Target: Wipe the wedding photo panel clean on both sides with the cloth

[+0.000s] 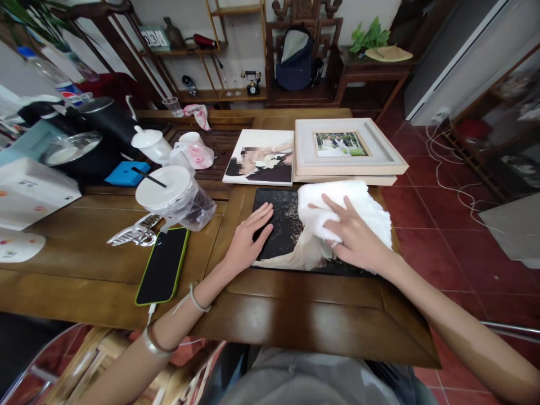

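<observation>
Pressing white fluffy cloth (373, 216) onto a black rectangular photo panel (280, 222) with finger-spread right hand (353, 230), you rest your extended, empty left hand (248, 233) across its edge.

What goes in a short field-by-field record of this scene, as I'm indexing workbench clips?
Left hand: on the left edge of a dark picture panel, fingers flat
Right hand: on a white cloth; whether it grips a fold is unclear
Cloth position: over the panel's right part
Surface: wooden table
Behind panel: unframed picture; framed photo to its right
Left of hands: phone, cable attached; lidded cup with black straw
</observation>
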Motion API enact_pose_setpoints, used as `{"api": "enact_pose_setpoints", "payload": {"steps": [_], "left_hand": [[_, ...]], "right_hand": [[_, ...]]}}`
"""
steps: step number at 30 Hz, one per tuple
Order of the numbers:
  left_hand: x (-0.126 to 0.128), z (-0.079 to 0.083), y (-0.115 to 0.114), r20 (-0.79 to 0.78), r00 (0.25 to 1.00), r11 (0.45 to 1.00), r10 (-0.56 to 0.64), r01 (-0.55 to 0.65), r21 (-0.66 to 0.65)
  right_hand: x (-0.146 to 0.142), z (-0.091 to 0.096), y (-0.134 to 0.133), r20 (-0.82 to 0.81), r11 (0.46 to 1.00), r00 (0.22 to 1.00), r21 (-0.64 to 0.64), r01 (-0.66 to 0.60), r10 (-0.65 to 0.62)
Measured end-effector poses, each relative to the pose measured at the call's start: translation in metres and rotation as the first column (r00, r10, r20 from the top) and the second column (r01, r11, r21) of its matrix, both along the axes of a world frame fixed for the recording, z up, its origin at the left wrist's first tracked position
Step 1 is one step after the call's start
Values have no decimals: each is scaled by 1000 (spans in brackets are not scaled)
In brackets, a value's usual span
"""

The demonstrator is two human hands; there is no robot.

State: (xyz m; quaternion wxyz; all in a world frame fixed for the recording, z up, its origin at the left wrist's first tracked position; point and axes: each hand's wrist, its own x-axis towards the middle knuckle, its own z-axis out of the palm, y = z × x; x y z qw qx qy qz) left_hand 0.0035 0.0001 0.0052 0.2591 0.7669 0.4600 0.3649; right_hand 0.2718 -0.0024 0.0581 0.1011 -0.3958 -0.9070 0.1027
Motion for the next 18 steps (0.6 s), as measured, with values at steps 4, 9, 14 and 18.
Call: {"api": "enact_pose_setpoints", "payload": {"steps": [4, 9, 14, 18], "left_hand": [[0, -1, 0, -2, 1000, 1000, -9, 9, 4], [0, -1, 1, -5, 1000, 1000, -5, 5, 4], [0, -2, 1, -6, 1000, 1000, -14, 14, 2], [0, -2, 2, -5, 1000, 1000, -21, 21, 10]], "right_hand": [[-6, 4, -38, -31, 992, 995, -89, -94, 91], [-11, 24, -72, -128, 919, 960, -281, -278, 251], [2, 32, -69, -214, 842, 939, -422, -336, 267], [14, 18, -39, -245, 933, 970, -351, -78, -11]]}}
